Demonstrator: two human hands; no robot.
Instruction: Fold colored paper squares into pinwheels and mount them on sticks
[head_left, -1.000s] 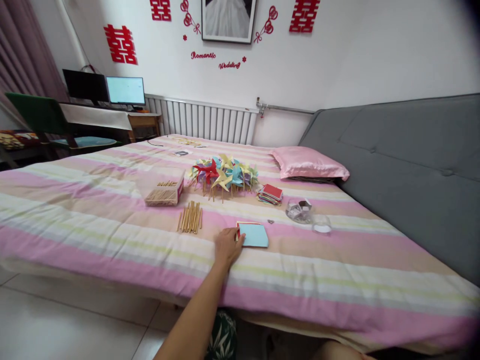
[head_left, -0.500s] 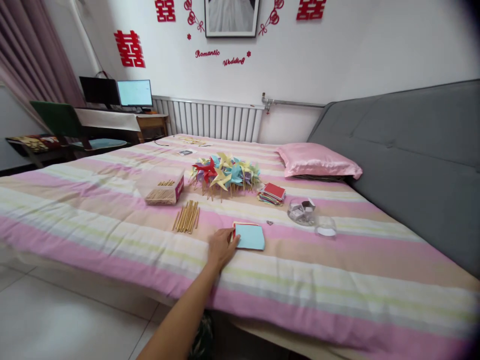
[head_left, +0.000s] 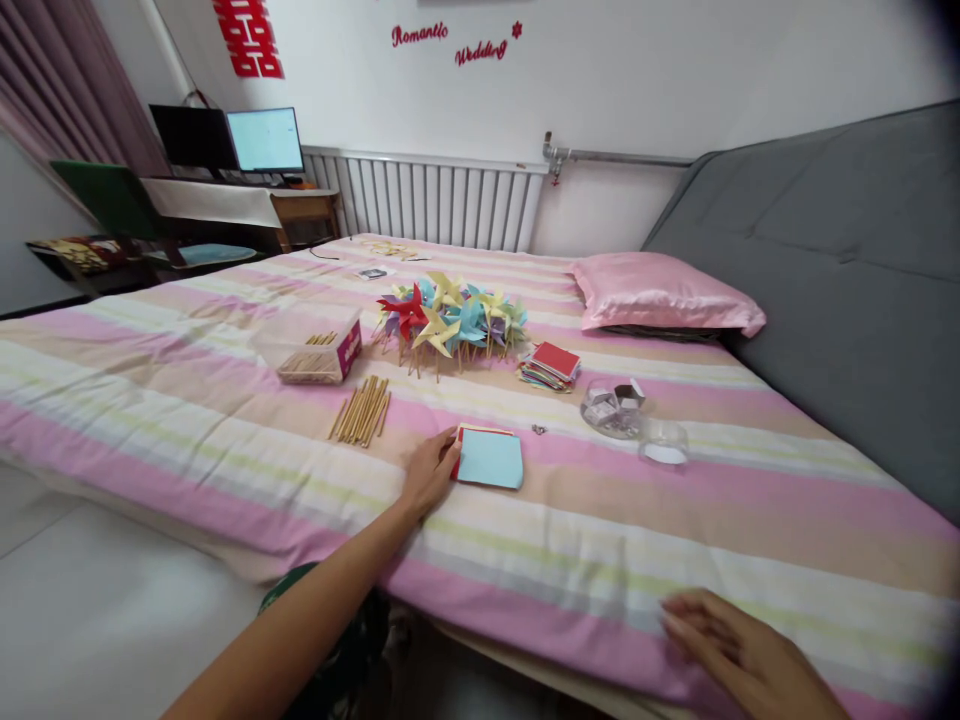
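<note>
My left hand [head_left: 430,470] is at the left edge of a small stack of square paper sheets [head_left: 491,458], pale blue on top with red and cream edges beneath. Its thumb and fingers close on that edge. At the lower right, over the bed's front edge, my right hand [head_left: 739,650] has loosely bent fingers, with nothing seen in them. Tiny metal pieces [head_left: 538,429] lie just right of the stack. Thin gold-coloured sticks [head_left: 361,412] lie in a bundle to the left. Behind stand several paper pinwheels [head_left: 469,320].
A clear plastic box [head_left: 319,350] holds more sticks. A second paper stack, red on top [head_left: 555,360], lies behind right. A round clear container [head_left: 611,408] with small pieces stands beside a clear lid [head_left: 664,442]. A pink pillow [head_left: 667,292] lies by the grey headboard [head_left: 840,260].
My right hand has come into view at the lower right. My left thumb has drawn back from the blue sheet to the stack's left edge. The camera has tilted down.
</note>
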